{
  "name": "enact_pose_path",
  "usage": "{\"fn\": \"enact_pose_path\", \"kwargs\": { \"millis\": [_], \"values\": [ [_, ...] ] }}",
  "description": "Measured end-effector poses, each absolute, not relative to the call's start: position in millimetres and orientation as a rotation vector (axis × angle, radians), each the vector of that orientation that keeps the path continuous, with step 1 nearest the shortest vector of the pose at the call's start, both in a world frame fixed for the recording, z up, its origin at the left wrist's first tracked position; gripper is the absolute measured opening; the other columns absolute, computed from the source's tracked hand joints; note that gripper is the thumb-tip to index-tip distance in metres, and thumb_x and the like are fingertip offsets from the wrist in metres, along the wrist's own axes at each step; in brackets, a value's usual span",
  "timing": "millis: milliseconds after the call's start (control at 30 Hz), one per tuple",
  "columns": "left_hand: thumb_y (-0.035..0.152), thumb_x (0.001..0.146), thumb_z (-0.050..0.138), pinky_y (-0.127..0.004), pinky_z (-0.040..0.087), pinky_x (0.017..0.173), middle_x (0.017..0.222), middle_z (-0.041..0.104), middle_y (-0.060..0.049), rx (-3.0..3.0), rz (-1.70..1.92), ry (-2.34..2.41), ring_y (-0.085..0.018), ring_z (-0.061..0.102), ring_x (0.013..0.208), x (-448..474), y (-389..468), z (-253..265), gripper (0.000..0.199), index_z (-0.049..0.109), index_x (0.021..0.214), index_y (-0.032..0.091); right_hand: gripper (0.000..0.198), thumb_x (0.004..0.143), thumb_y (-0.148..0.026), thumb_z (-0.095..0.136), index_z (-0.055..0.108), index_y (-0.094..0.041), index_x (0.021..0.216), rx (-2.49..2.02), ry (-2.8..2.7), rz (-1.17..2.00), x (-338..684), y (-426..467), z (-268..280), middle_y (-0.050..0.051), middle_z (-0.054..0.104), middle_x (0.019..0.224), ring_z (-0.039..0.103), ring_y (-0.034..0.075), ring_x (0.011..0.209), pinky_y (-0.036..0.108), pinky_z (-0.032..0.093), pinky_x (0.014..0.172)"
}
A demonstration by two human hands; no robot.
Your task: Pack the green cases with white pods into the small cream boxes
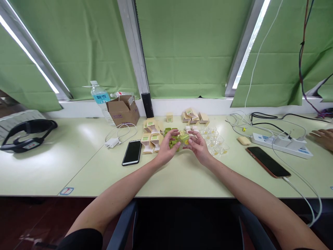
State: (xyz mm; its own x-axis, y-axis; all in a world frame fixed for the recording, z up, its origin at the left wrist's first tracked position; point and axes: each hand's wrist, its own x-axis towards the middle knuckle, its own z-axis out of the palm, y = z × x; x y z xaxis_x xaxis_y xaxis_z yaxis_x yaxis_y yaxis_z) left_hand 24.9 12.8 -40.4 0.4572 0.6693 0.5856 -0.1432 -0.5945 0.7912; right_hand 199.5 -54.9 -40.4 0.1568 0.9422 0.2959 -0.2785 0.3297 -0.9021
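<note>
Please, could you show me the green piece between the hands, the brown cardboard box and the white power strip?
Green piece (184, 139): head view, its visible middle.
Brown cardboard box (122, 111): head view, its front side.
White power strip (284, 149): head view, its front long edge.

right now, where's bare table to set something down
Left: the table is bare between the black headset and white charger. Front: a bare patch between left hand, right hand and near edge. Crowded: around the hands, small cartons and clear cups; right, power strip, orange-edged phone and another person's hand.
</note>
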Motion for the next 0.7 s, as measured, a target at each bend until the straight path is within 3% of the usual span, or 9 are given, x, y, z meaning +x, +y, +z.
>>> {"fn": "enact_pose_path", "kwargs": {
  "millis": [167,367,700],
  "values": [
    [0.031,0.090,0.071,-0.039,0.052,0.094,0.122,0.067,-0.010,1.920,1.225,0.547,-0.023,0.064,0.115,28.0,13.3,-42.0,0.043,0.054,0.129,0.024,0.052,0.079,-0.050,0.086,0.056,-0.033,0.119,-0.805,-1.133,0.946,194.8,-57.0,-38.5,0.002,0.068,0.106,0.069,0.021,0.095,0.040,0.065,0.081],
    [0.030,0.091,0.070,-0.037,0.054,0.093,0.115,0.068,-0.009,1.930,1.216,0.540,-0.019,0.066,0.100,29.4,12.3,-40.2,0.030,0.060,0.118,0.021,0.043,0.081,-0.053,0.083,0.063,-0.030,0.111,-0.851,-1.187,0.847,192.4,-54.6,-41.8,0.003,0.063,0.110,0.066,0.018,0.092,0.040,0.066,0.081],
    [0.028,0.089,0.071,-0.037,0.055,0.090,0.104,0.072,-0.008,1.957,1.199,0.578,-0.022,0.068,0.098,25.2,12.8,-38.4,0.025,0.067,0.113,0.020,0.039,0.079,-0.052,0.083,0.061,-0.027,0.099,-0.934,-1.249,0.768,197.2,-54.0,-42.1,0.002,0.065,0.105,0.068,0.019,0.089,0.040,0.061,0.082]
  ]
}}
